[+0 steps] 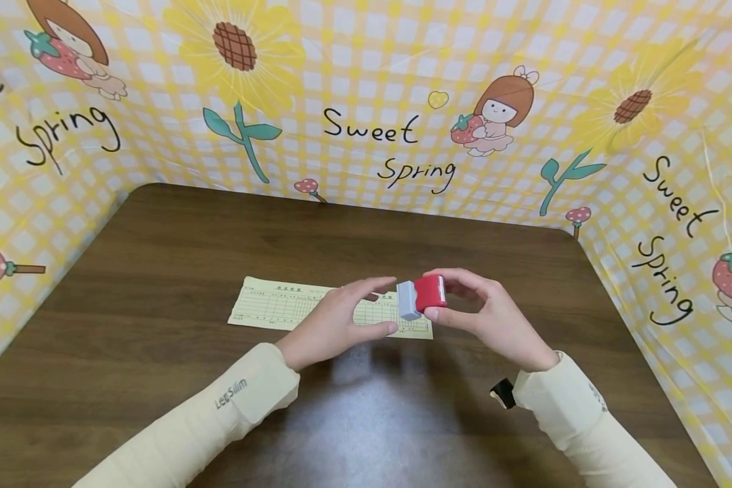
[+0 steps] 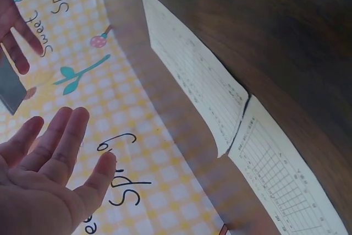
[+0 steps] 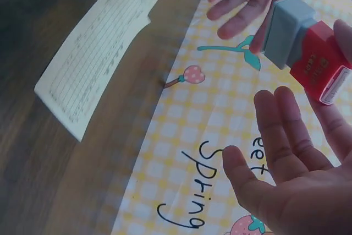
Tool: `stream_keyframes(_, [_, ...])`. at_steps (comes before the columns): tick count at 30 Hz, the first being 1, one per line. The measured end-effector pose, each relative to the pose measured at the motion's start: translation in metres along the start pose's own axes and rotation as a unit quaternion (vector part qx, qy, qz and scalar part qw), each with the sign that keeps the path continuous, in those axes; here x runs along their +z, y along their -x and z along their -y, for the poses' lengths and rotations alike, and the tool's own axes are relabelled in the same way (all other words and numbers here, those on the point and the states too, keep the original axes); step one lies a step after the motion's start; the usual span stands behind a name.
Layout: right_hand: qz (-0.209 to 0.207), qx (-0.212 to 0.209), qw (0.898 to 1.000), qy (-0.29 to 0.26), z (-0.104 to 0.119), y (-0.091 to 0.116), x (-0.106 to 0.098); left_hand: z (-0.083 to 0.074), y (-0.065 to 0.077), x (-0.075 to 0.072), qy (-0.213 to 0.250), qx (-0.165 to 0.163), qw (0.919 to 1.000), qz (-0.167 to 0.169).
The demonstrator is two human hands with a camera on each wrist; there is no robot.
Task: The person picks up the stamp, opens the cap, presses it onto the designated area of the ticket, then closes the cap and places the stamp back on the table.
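My right hand [image 1: 488, 315] pinches the red body of a stamp [image 1: 430, 293] between thumb and index finger, above the paper. A grey cap [image 1: 407, 301] covers the stamp's left end; in the right wrist view, pale lettering marks the red body and a white label its end. The other fingers of that hand [image 3: 297, 174] spread out away from the stamp. My left hand [image 1: 332, 322] is held open, its thumb and fingertips pointing at the cap with a small gap between. Under the hands lie pale yellow printed forms [image 1: 265, 301], partly hidden by the left hand.
The left wrist view shows two form sheets [image 2: 192, 70] end to end, a dark line between them and one corner lifted. They lie on a dark wooden table [image 1: 158, 257]. A yellow checked cloth [image 1: 366, 81] stands round its back and sides. A black object [image 1: 503, 393] sits at the right cuff.
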State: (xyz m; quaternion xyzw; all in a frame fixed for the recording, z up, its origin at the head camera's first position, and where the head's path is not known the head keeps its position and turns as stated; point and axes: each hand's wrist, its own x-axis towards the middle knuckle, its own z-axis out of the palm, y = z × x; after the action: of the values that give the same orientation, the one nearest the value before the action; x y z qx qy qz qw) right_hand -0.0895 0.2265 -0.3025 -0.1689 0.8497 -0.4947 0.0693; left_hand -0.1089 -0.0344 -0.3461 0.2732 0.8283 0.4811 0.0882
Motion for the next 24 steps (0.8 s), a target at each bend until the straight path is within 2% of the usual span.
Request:
stream_keyframes(4, [0.0, 0.004, 0.999, -0.042, 0.003, 0.001, 0.003, -0.001, 0.0, -0.001, 0.021, 0.016, 0.9996, -0.014])
stream_keyframes(8, [-0.002, 0.007, 0.998, -0.068, 0.004, 0.002, 0.006, -0.002, 0.0, -0.002, 0.019, 0.033, 0.999, -0.025])
stream_keyframes(18, [-0.007, 0.01, 0.994, -0.109, 0.004, 0.006, 0.011, -0.006, 0.003, -0.002, 0.026, 0.043, 0.9982, -0.034])
stream_keyframes(24, [-0.015, 0.009, 0.991, -0.132, 0.003, 0.007, 0.014, -0.008, 0.003, 0.0, 0.035, 0.054, 0.9965, -0.053])
